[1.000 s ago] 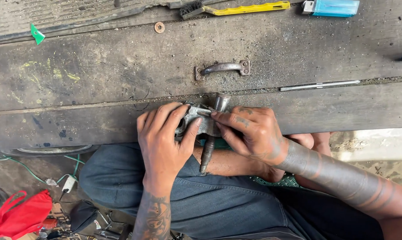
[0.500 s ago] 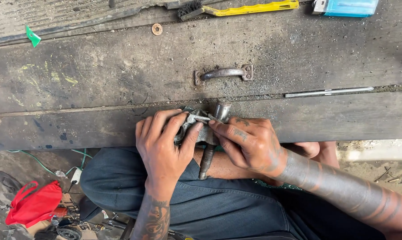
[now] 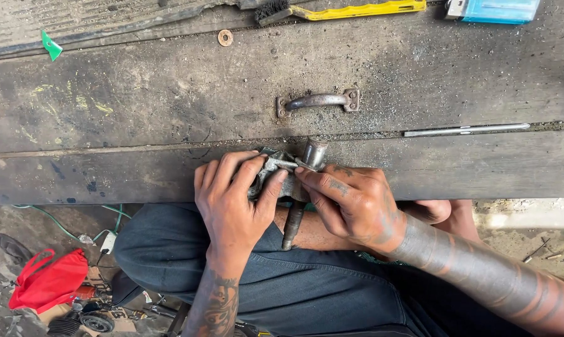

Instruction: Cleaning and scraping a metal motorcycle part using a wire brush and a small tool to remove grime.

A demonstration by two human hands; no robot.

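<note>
Gripping a small grey metal part [image 3: 270,170] at the near edge of the bench, the left hand [image 3: 232,200] has its fingers curled over the top of it and its thumb pressed up against its right side, so the part is clamped tight and mostly hidden. The right hand [image 3: 350,200] meets it from the other side, fingertips pinched on a thin metal piece [image 3: 291,165] laid across the part; whether that piece is a pin or a small tool cannot be told. Compared with a second ago the hands sit in nearly the same place against the board edge, though the left fingers have closed further round the part and the right fingertips have drawn in closer, which suggests fine fitting work in progress rather than a move to a new spot. A socket driver [image 3: 300,187] stands just behind the right fingers, its round silver head above the board edge and its dark shaft running down between the wrists toward the lap in dark blue trousers [image 3: 319,293]. Farther out on the worn wooden bench [image 3: 138,112] lie a rusted pull handle [image 3: 318,101], a slim metal rod [image 3: 466,130] to the right, a washer [image 3: 225,38], and at the far edge a yellow-handled wire brush [image 3: 344,10] and a blue box [image 3: 497,9]. A red bag [image 3: 48,281] lies on the ground at lower left.
</note>
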